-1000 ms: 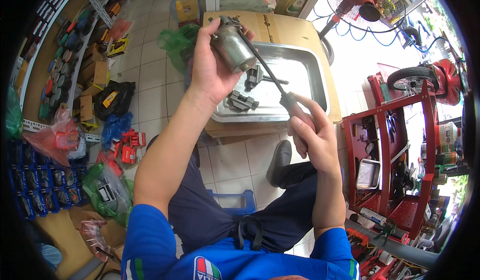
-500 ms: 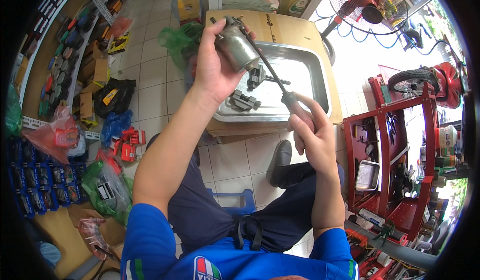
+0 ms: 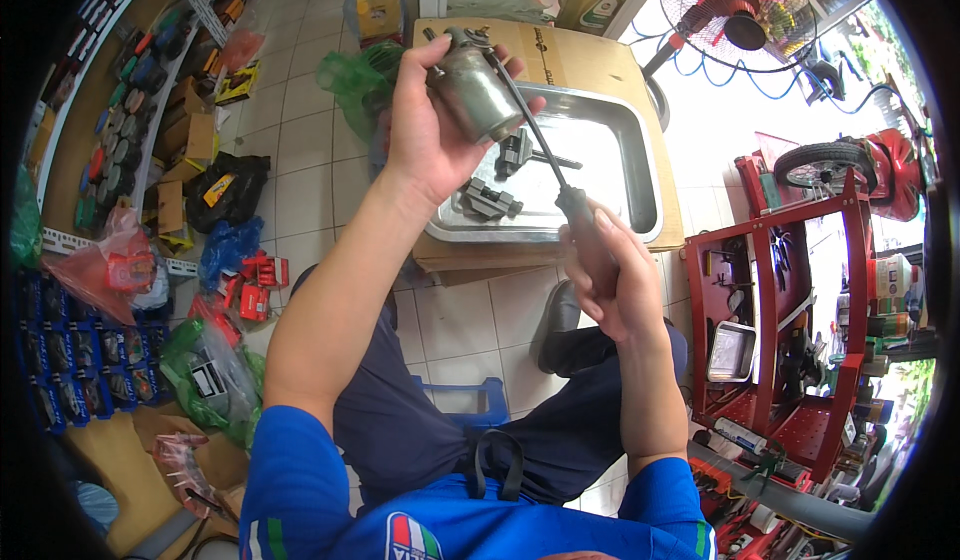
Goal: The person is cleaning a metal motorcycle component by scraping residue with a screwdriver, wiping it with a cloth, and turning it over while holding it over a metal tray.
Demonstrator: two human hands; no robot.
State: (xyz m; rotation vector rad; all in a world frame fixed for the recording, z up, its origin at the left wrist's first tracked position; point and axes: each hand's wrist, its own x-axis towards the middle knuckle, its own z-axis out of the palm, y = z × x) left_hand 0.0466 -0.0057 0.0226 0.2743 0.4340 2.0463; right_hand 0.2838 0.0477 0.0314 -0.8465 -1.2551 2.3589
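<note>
My left hand (image 3: 422, 110) is wrapped round a silver cylindrical starter motor (image 3: 478, 95), held above the left part of a steel tray (image 3: 648, 160). In my right hand (image 3: 622, 270) is a screwdriver (image 3: 592, 245) with a brownish handle, the fingers closed round it. Its long dark shaft slants up across the motor's right side, and the tip reaches the far end near a small bolt. Whether the tip sits on a screw I cannot tell. Two dark metal clamp-like parts lie in the tray: one with a rod (image 3: 520, 152) and a shorter one (image 3: 488, 201).
The tray stands on a cardboard box (image 3: 520, 52). Green plastic bags (image 3: 365, 90) lie left of it. A red tool rack (image 3: 770, 320) and a fan (image 3: 738, 10) stand at the right. A blue stool (image 3: 490, 405) shows between my legs.
My right hand has shifted slightly left and down and now wraps the screwdriver handle more fully; before, its index finger was stretched along it. The motor has barely moved.
</note>
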